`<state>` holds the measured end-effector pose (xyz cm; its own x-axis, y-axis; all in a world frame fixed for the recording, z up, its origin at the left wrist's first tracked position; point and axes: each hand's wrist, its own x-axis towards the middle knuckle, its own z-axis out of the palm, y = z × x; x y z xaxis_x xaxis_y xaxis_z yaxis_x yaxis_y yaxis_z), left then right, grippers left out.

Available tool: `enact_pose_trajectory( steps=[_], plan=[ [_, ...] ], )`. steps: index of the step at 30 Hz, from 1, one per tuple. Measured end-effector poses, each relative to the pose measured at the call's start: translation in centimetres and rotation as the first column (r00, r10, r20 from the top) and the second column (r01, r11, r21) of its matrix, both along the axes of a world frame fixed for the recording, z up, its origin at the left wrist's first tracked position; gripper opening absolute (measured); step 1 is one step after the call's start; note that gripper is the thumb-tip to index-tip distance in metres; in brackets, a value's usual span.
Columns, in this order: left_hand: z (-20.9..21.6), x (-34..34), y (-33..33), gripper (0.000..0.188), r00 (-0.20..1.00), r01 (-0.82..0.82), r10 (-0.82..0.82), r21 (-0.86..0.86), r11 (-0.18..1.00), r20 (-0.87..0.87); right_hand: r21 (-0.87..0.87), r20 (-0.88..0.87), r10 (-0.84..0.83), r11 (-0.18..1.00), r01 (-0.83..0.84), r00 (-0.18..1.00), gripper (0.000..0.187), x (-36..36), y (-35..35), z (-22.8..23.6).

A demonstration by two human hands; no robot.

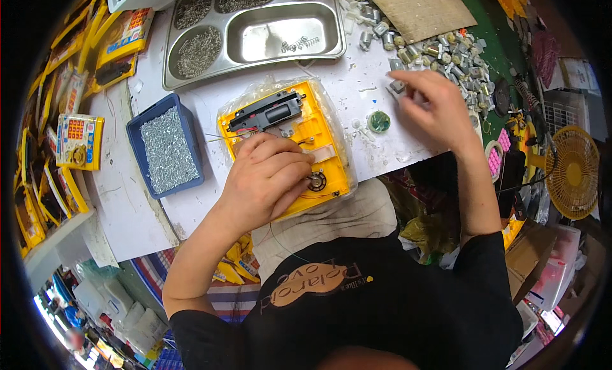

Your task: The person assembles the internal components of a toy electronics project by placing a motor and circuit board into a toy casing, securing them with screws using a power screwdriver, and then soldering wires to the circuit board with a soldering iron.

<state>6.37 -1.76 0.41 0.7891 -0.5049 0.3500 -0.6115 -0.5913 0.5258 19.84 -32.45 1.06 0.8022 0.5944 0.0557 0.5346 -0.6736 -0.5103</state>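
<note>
A yellow plastic housing lies open side up on clear plastic wrap in front of me. It carries a dark grey battery-box-like part, thin wires and a small round black part. My left hand rests over the housing's middle with curled fingers, hiding part of the inside. To the right, my right hand hovers by the loose parts, index finger and thumb around a small metal motor. Just below that motor sits a small round green tub.
A blue bin of screws stands left of the housing. Behind is a steel compartment tray with springs. A heap of small motors and a cardboard sheet lie back right. Yellow toy casings line the left; a yellow fan stands right.
</note>
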Motion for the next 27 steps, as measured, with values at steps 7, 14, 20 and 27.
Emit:
enact_pose_trajectory(
  steps=[7,14,20,27],
  plan=[
    [3.1,3.1,-3.2,0.025,0.988,-0.138,0.149,-0.2,0.97,0.041,-0.105,0.135,0.006,0.994,0.008,0.991,0.027,0.4,0.3,0.0],
    [4.2,7.9,-6.0,0.021,0.816,-0.187,0.048,-0.184,0.965,-0.576,0.386,0.195,0.133,0.901,-0.2,0.972,0.036,-2.0,2.7,1.6],
    [3.8,10.4,-7.6,0.019,0.737,-0.088,-0.171,-0.343,0.935,-0.654,0.762,-0.455,0.12,0.565,0.317,0.882,0.043,-3.8,1.7,0.6],
    [0.6,27.6,-9.5,0.021,0.96,-0.272,0.274,-0.045,0.961,0.054,0.772,-0.624,0.203,0.312,0.554,0.755,0.047,-1.7,-0.1,-0.2]
  ],
)
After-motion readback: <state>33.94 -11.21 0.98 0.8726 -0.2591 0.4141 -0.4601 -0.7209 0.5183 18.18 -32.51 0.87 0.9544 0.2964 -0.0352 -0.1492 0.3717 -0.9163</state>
